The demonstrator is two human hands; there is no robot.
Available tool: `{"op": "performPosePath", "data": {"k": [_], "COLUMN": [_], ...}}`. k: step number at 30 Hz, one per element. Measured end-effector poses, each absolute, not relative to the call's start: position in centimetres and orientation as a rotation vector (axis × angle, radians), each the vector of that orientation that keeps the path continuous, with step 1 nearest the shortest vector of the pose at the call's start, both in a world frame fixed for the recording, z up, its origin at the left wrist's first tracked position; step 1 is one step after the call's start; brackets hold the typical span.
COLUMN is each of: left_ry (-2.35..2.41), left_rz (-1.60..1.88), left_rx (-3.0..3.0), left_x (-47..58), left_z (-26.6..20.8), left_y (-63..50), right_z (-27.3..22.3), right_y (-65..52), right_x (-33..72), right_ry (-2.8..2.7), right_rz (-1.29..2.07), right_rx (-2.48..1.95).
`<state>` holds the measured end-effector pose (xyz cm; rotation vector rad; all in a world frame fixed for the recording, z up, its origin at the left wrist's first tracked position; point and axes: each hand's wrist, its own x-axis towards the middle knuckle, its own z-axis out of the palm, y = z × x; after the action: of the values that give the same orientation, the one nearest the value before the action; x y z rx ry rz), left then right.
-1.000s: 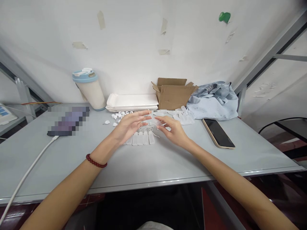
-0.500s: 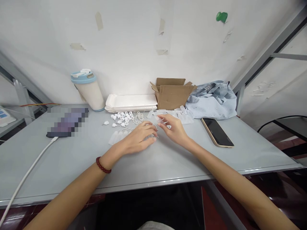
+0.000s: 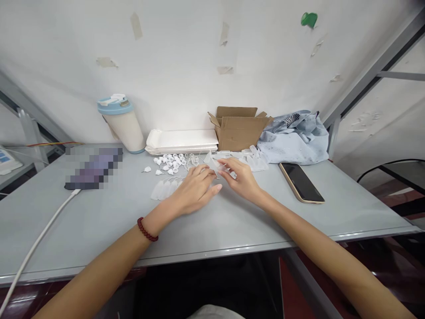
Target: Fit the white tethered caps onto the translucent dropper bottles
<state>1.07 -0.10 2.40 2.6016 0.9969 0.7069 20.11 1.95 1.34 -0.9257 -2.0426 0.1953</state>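
My right hand [image 3: 241, 178] pinches a small translucent plastic piece [image 3: 214, 165] between thumb and fingertips, above the middle of the table. Close to its left, my left hand [image 3: 198, 189] hovers palm down, thumb stretched out and fingers curved toward that piece; whether they touch it I cannot tell. Partly covered by my left hand, several translucent pieces with thin white cords [image 3: 162, 189] lie in a row. Behind them are a heap of small white caps [image 3: 171, 163] and a tangle of pale cords [image 3: 191, 160]. More translucent pieces [image 3: 258, 163] lie beyond my right hand.
Along the wall stand a cup with a blue lid [image 3: 122, 126], a stack of white packets [image 3: 182, 139], an open cardboard box [image 3: 242, 133] and a blue cloth [image 3: 294, 141]. One phone [image 3: 302, 182] lies right; a blurred phone [image 3: 94, 170] with a white cable [image 3: 40, 243] lies left.
My left hand has shifted slightly right, and its thumb now stretches out farther from the fingers. The right hand stays nearly in place with the translucent piece.
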Motion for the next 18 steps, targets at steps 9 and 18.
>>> {"op": "performPosePath", "data": {"k": [9,18], "left_ry": [1.335,1.095], "left_rz": [1.112,1.143], "left_rx": [2.468,2.780], "left_x": [-0.5,2.1], "left_z": [2.2,1.6], "left_y": [1.3,-0.6], "right_z": [1.3,1.4], "right_y": [1.9,1.2], "right_x": [20.1,19.2], "right_ry": [-1.987,-1.805], "right_rz": [0.333,0.690], "right_rx": [-1.015,-1.161]}}
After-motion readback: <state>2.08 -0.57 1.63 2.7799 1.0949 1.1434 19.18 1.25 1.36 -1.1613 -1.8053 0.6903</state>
